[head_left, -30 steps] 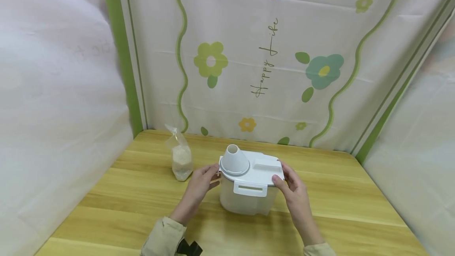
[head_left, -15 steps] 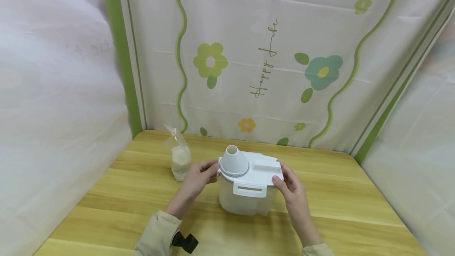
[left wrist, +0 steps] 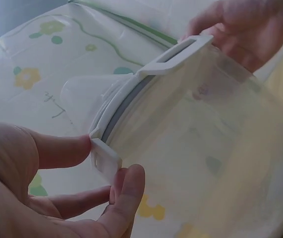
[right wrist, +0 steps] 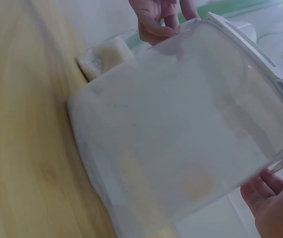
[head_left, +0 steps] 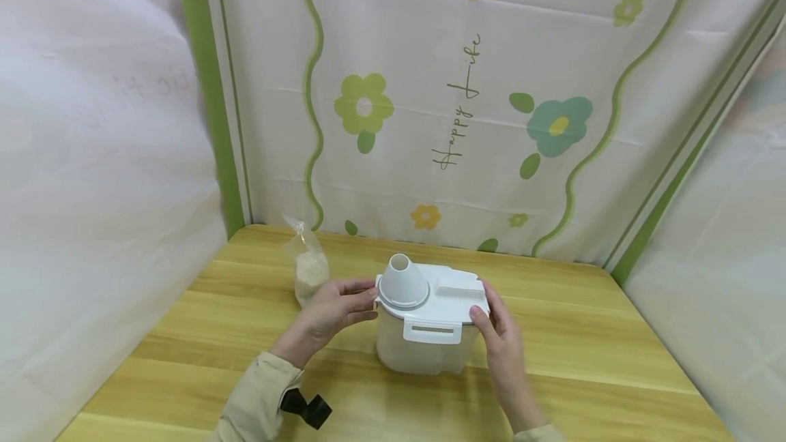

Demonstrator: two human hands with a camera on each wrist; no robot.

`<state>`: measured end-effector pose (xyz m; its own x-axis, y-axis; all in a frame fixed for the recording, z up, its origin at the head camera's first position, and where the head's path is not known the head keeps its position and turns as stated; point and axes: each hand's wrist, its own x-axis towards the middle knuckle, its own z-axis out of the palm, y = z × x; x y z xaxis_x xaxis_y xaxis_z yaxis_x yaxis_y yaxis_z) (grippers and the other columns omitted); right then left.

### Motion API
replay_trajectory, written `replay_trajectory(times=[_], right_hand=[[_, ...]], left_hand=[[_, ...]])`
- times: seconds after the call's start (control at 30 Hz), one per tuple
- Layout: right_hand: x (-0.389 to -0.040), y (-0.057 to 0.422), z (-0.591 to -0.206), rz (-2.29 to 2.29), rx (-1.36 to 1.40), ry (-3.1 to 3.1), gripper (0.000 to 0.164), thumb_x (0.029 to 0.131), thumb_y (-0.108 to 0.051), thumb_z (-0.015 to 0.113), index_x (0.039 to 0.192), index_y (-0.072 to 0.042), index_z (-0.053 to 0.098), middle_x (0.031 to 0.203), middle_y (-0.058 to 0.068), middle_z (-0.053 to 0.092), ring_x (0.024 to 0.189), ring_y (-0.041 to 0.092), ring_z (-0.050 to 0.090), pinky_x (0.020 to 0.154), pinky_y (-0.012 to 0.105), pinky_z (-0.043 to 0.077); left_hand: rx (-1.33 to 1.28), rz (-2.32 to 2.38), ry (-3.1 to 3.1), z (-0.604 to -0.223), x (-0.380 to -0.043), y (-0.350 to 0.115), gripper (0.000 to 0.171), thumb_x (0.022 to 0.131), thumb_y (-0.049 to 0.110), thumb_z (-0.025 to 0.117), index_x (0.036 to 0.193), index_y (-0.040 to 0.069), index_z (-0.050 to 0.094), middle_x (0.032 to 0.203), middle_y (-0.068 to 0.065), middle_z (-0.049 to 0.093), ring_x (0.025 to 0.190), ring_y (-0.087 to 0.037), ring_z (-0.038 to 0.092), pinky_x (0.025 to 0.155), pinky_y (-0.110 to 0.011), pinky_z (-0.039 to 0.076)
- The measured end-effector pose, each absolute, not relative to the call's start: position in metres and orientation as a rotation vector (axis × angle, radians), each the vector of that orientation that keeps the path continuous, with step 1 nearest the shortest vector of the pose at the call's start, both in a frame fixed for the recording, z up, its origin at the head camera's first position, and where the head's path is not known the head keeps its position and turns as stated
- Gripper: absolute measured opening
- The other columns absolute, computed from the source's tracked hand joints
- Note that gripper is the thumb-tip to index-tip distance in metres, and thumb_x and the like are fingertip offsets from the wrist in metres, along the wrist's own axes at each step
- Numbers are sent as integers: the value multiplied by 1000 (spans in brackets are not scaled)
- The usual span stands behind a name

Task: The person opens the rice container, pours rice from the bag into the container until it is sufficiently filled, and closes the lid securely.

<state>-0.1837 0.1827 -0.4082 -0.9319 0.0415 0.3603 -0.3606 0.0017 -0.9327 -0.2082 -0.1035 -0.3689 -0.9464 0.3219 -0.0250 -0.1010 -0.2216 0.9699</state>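
A translucent storage container (head_left: 420, 353) stands upright on the table under a white lid (head_left: 451, 307). A cone-shaped spout (head_left: 404, 285) rises from the lid's left part. At the left end, my left hand (head_left: 328, 309) pinches a white side latch (left wrist: 106, 159); the left wrist view shows the thumb at its hinge and fingertips at its lower edge. My right hand (head_left: 506, 346) grips the right end, thumb on top of the lid and fingers around the side, partly hidden. Along the front, another latch (head_left: 432, 340) lies against the wall.
A clear bag of pale grains (head_left: 310, 270) stands behind my left hand, its lower part hidden by that hand. The wooden table (head_left: 589, 353) extends around the container. Flower-patterned curtains (head_left: 424, 87) enclose the back and sides.
My left forearm and wrist have shifted left, while the fingers stay at the left latch. My right hand keeps its grip. The container sits very slightly lower in the head view.
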Motion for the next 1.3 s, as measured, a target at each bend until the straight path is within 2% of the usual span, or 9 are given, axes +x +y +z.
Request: replay_trajectory(times=[0.33,0.5,0.8,1.03,1.3], right_hand=[[-181,178,-412,2007,307,-1960,50,103,-9,51,151,-4,37,146,8,44,126,18,46,100,21,42],[-180,178,-413,2018,297,-1959,49,103,-10,50,151,-8,38,145,8,45,126,19,46,100,22,41],[-180,173,-414,2040,285,-1916,50,104,-10,49,152,-6,36,147,8,44,129,18,43,101,22,39],[-177,172,-415,2032,244,-1889,48,104,-9,49,151,-9,39,145,8,46,127,17,45,100,22,39],[-182,171,-415,2031,274,-1859,48,104,-7,49,150,-4,38,146,11,44,128,19,45,101,21,40]], left_hand=[[128,2312,1529,-369,-210,-106,40,95,-2,61,127,-20,46,100,-13,67,88,-19,67,90,-38,54],[96,2306,1461,-369,-212,-107,41,94,-5,60,129,-19,43,101,-14,66,88,-20,67,92,-37,53],[52,2303,1383,-370,-218,-109,38,94,-7,59,129,-16,45,102,-13,63,87,-19,65,93,-37,52],[76,2293,1352,-375,-219,-107,40,95,-6,58,131,-16,44,103,-14,63,90,-19,65,94,-36,51],[59,2335,1274,-377,-220,-107,44,98,-4,53,138,-15,36,105,-12,62,93,-17,63,96,-33,50]])
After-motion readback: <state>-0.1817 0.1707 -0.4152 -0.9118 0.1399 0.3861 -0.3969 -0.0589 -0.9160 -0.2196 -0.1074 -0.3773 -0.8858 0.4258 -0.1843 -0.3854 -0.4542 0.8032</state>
